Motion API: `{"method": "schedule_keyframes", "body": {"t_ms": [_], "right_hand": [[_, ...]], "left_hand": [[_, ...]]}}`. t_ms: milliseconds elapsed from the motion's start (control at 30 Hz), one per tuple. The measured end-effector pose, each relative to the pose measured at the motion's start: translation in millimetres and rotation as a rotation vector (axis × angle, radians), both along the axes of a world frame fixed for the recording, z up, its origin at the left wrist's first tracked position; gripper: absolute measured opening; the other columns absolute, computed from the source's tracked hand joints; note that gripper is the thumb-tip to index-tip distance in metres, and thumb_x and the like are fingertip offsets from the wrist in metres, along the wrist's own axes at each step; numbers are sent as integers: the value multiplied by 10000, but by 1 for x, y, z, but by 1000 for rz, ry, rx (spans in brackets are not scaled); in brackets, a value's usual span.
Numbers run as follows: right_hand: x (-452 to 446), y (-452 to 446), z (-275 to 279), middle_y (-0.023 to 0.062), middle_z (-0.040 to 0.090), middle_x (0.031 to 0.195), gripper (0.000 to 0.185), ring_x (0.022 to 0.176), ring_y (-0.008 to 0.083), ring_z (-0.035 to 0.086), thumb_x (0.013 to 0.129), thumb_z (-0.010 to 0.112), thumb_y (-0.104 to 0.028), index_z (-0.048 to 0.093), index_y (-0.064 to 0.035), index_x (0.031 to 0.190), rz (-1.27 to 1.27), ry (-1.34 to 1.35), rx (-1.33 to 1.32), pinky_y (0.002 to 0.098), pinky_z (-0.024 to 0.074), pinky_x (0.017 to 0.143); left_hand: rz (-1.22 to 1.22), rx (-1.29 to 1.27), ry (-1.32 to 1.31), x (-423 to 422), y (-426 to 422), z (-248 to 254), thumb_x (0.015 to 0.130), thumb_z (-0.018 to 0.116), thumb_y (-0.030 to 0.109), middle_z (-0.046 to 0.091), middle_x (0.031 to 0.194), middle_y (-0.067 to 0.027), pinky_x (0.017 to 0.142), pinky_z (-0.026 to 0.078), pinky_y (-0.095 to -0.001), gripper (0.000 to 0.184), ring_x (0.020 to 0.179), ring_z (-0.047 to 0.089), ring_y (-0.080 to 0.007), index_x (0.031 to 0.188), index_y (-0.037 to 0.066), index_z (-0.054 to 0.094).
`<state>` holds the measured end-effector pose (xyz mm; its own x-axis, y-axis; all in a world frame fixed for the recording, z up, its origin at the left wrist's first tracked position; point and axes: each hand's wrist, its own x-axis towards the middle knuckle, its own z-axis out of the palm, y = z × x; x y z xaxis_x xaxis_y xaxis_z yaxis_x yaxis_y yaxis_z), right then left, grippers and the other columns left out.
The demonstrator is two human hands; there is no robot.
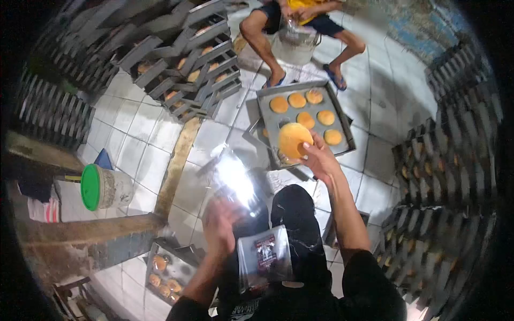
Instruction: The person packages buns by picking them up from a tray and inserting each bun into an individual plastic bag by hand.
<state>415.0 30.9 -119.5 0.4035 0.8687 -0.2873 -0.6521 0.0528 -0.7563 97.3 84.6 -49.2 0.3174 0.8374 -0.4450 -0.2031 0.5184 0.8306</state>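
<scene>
My right hand (319,156) grips a round golden bun (294,140) by its edge, above a metal tray (345,120) with several more buns (305,120) on it. On the left, my left hand (220,218) is smeared by motion, beside a clear plastic bag (234,179) that shines with glare; the fingers' hold on it is blurred. A stack of printed clear bags (265,255) lies on my lap.
Tray stacks stand at the upper left (187,59) and right (439,166). A green-lidded bucket (91,187) is at the left. Another tray (152,251) holds wrapped buns at the lower left. Ahead, a person (259,40) sits with a pail (295,47).
</scene>
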Motion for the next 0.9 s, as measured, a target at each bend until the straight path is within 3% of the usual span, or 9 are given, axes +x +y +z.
{"method": "schedule_keyframes", "body": {"t_ms": [33, 133, 300, 433, 500, 600, 700, 833, 900], "right_hand": [[-11, -12, 26, 181, 481, 1451, 718, 1265, 274, 576, 897, 737, -59, 346, 14, 1495, 28, 138, 31, 428, 501, 1054], [-77, -50, 108, 146, 547, 1368, 680, 1237, 266, 588, 907, 736, -82, 377, -3, 1479, 105, -97, 10, 416, 507, 1042], [-158, -123, 147, 143, 634, 1212, 485, 1151, 327, 635, 831, 753, -72, 597, -32, 1288, 443, -1425, 303, 383, 539, 951], [-114, -169, 106, 125, 629, 1067, 337, 974, 356, 645, 801, 686, -24, 640, -70, 1132, 488, -1959, -328, 448, 546, 817], [-113, -172, 116, 144, 642, 1050, 363, 980, 362, 645, 787, 695, -11, 637, -38, 1145, 106, -1838, -447, 442, 549, 838], [-164, -138, 143, 171, 647, 1050, 360, 977, 369, 644, 798, 706, -1, 626, -16, 1149, -277, -1480, 26, 433, 541, 851], [-193, -115, 117, 160, 632, 1091, 356, 1047, 366, 655, 718, 723, 100, 618, -7, 1040, 9, -1722, 502, 435, 543, 917], [-174, -98, 92, 150, 634, 1100, 348, 1091, 368, 643, 680, 723, 103, 617, -17, 989, -155, -1815, 415, 477, 535, 948], [-184, -90, 98, 146, 632, 1090, 343, 1094, 367, 638, 677, 720, 105, 624, -19, 982, -194, -1814, 468, 489, 538, 948]], "left_hand": [[26, -14, -119, -1, 5, 0, 1064, 493, 294, 675, 1188, -229, 861, 573, -429, 366, 1071, 689, -313, 1237, -24, 545], [57, -96, -259, -12, 34, -14, 1016, 593, 234, 667, 1232, -201, 872, 566, -448, 320, 1150, 664, -309, 1233, 2, 557], [120, -79, -237, -18, 39, -10, 960, 692, 209, 685, 1154, -156, 815, 577, -441, 278, 1090, 680, -281, 1150, 36, 586], [91, 2, -284, -56, 48, -24, 940, 736, 241, 668, 1092, -149, 754, 597, -425, 291, 997, 700, -289, 1034, 24, 568], [152, -8, -156, -59, 34, -3, 941, 739, 249, 660, 1110, -168, 751, 605, -423, 295, 961, 708, -298, 999, 22, 560], [139, -66, -294, -31, 19, -29, 939, 743, 239, 643, 1121, -188, 715, 633, -424, 343, 947, 713, -322, 1035, 9, 508], [68, -87, -258, -3, 8, -7, 933, 750, 228, 638, 1116, -190, 696, 644, -418, 396, 972, 711, -327, 1089, 4, 463], [-144, -183, -337, 5, -18, 22, 977, 678, 281, 664, 1118, -132, 680, 618, -391, 323, 979, 708, -261, 1122, 33, 529], [-174, -173, -372, 4, -27, 27, 1011, 574, 367, 688, 1160, -105, 775, 593, -432, 348, 1014, 694, -239, 1145, 48, 599]]}}
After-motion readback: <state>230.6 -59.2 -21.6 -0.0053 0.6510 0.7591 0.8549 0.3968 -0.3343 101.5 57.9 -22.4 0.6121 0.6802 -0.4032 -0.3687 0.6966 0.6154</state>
